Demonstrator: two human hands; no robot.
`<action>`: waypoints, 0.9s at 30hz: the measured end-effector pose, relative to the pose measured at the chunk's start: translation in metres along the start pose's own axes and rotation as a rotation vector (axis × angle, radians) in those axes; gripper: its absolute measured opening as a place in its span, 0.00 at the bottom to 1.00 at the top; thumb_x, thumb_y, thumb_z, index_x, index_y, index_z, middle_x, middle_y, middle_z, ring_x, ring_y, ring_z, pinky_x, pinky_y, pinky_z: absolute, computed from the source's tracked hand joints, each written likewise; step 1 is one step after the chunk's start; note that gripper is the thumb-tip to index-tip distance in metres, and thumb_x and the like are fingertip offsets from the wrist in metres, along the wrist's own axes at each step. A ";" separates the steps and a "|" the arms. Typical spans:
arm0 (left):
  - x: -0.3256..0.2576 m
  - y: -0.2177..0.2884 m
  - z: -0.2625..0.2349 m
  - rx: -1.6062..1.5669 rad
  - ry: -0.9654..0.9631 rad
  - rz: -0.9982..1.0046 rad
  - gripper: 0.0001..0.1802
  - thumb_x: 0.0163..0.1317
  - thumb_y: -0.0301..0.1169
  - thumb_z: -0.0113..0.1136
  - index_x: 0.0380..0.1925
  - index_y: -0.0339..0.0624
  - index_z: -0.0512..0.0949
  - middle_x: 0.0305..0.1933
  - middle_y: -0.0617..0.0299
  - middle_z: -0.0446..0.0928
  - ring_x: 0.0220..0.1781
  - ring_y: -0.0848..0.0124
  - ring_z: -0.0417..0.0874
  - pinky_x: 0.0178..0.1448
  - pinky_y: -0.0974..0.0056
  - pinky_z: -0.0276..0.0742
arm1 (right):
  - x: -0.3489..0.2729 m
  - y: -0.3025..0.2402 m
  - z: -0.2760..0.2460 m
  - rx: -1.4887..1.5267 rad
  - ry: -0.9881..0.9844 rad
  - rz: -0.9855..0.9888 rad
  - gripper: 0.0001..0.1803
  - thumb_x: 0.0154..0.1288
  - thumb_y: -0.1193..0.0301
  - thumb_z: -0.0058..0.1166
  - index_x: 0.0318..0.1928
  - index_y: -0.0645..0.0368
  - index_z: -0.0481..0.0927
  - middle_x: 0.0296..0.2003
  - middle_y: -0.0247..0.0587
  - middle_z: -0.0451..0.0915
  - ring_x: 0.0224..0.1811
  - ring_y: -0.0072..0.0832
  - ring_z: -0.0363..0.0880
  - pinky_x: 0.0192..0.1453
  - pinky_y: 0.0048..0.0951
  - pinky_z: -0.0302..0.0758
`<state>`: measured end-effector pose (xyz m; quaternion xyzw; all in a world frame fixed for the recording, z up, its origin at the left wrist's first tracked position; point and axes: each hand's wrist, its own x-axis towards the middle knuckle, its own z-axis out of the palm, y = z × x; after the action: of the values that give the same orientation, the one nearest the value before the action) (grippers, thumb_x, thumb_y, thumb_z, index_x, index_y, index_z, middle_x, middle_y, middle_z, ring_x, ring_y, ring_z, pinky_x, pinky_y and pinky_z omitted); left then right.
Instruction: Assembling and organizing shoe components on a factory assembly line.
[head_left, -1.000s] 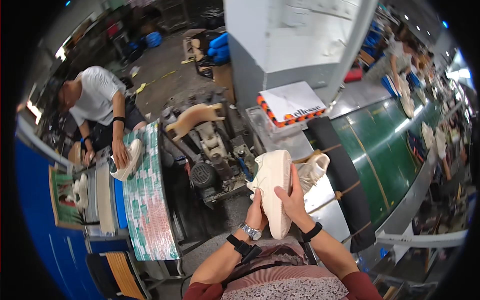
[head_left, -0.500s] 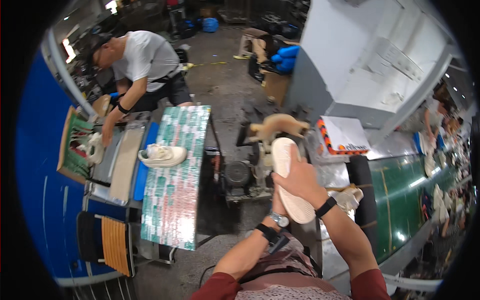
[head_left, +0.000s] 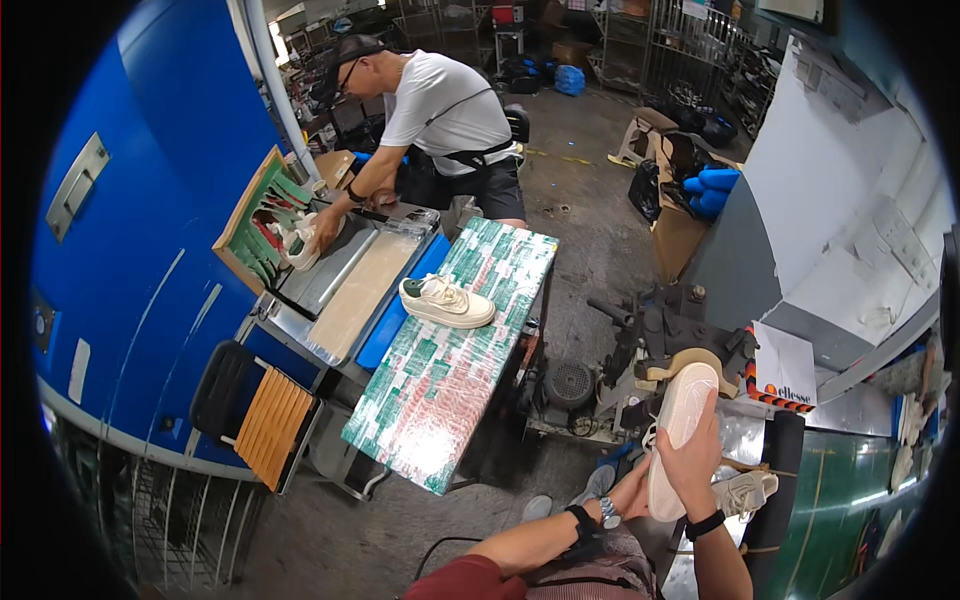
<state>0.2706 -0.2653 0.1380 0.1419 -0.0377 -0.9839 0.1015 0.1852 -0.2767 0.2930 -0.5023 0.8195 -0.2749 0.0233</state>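
Observation:
Both of my hands hold one cream shoe (head_left: 680, 425), sole up, at the lower right. My right hand (head_left: 708, 460) wraps the sole from the right side. My left hand (head_left: 632, 490) grips its lower end, a watch on that wrist. The shoe's toe rests against the tan pad of a dark press machine (head_left: 668, 340). Another cream shoe (head_left: 745, 492) lies just right of my hands. A third cream sneaker (head_left: 446, 302) sits alone on the green patterned table (head_left: 450, 400), well to my left.
A person in a white shirt (head_left: 440, 110) works at a metal bench (head_left: 345, 285) by a big blue machine (head_left: 130, 260), one hand on a shoe there. A chair with an orange slatted seat (head_left: 265, 420) stands below it. A green conveyor (head_left: 850, 520) runs at the right.
My view has swung left, so the blue machine and the other person now fill the left. Both hands have kept hold of the shoe, now pressed lower against the machine's pad.

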 end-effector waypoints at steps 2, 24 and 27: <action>0.009 0.010 0.027 -0.008 0.006 0.059 0.43 0.67 0.67 0.38 0.69 0.46 0.61 0.65 0.54 0.71 0.64 0.61 0.76 0.64 0.52 0.73 | -0.005 0.003 -0.004 0.017 0.035 0.029 0.58 0.47 0.64 0.68 0.75 0.63 0.46 0.50 0.63 0.73 0.51 0.57 0.75 0.54 0.47 0.73; -0.123 0.064 -0.036 -0.069 0.211 -0.345 0.47 0.61 0.68 0.45 0.70 0.46 0.60 0.69 0.55 0.67 0.69 0.54 0.66 0.71 0.53 0.65 | -0.071 0.077 0.046 1.595 -0.100 0.892 0.40 0.71 0.51 0.50 0.73 0.57 0.52 0.63 0.49 0.70 0.57 0.31 0.76 0.61 0.33 0.72; -0.129 0.077 -0.073 0.327 0.365 -0.368 0.43 0.63 0.61 0.51 0.65 0.36 0.66 0.63 0.50 0.72 0.60 0.55 0.75 0.61 0.51 0.75 | -0.037 0.047 0.038 2.215 -0.443 0.647 0.41 0.65 0.46 0.56 0.70 0.55 0.60 0.54 0.44 0.78 0.56 0.30 0.76 0.63 0.34 0.71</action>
<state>0.4268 -0.3170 0.1114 0.3352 -0.1506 -0.9249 -0.0976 0.1775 -0.2457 0.2300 -0.0128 0.2004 -0.7255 0.6583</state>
